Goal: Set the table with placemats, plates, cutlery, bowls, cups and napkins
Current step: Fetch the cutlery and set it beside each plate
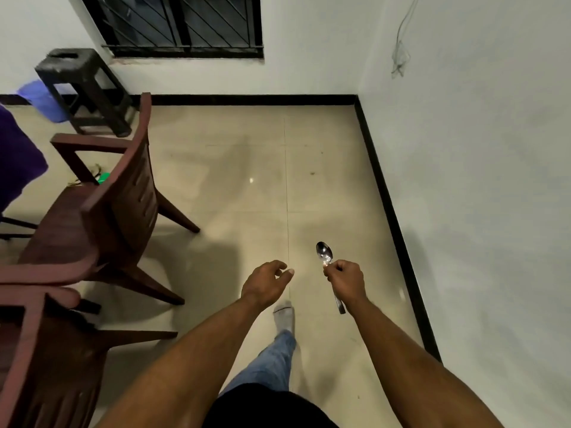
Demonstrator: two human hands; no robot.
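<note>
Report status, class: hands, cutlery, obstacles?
Right hand grip on spoon, bowl up. Left hand loose, empty. Wooden chair left of path; tiled floor ahead.

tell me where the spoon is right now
In the head view, the spoon is gripped in the right hand, bowl pointing forward, above the tiled floor beside the empty left hand.
</note>
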